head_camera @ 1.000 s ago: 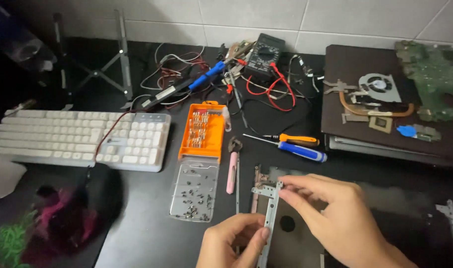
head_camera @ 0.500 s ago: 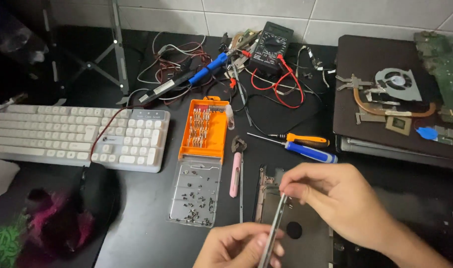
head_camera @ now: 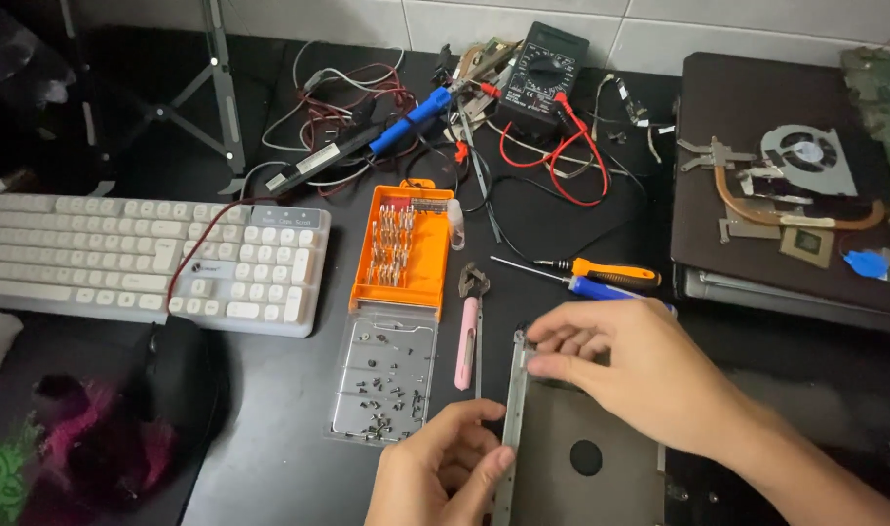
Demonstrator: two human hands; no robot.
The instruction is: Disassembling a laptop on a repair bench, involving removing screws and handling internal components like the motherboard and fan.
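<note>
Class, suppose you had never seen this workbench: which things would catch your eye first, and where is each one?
First, the two hands at the bottom centre: the left hand and right hand grip a thin metal rail along the edge of a grey plate. Next, the bright orange bit case in the middle, with the white keyboard to its left. At the far right, a cooling fan lies on a dark laptop.

Electronics repair bench, set against a white tiled wall (head_camera: 659,19). Indicators: a black multimeter (head_camera: 542,70) with red test leads, a blue-handled soldering iron (head_camera: 367,141), an orange screwdriver bit set (head_camera: 404,248), a clear lid of loose screws (head_camera: 378,385), and a dismantled laptop (head_camera: 786,185) with its cooling fan (head_camera: 807,161) exposed.
</note>
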